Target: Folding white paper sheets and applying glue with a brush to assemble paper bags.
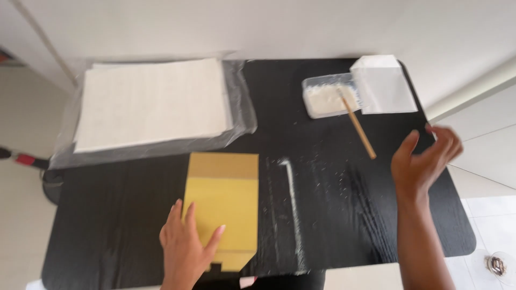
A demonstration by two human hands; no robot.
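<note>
My left hand (186, 243) lies flat with spread fingers on the lower left part of a yellow paper bag (226, 196) that rests on the black table (333, 215). My right hand (424, 158) hovers open above the table's right side, fingers curled and apart, holding nothing. A thin wooden stick (357, 126) lies just left of it, one end resting in a clear tub of white paste (327, 98).
A stack of white sheets (153, 102) on clear plastic film covers the table's back left. A white folded paper bag (382, 85) sits at the back right beside the tub. White paste smears (293, 204) streak the table's middle. A small glass object (497, 265) stands on the floor.
</note>
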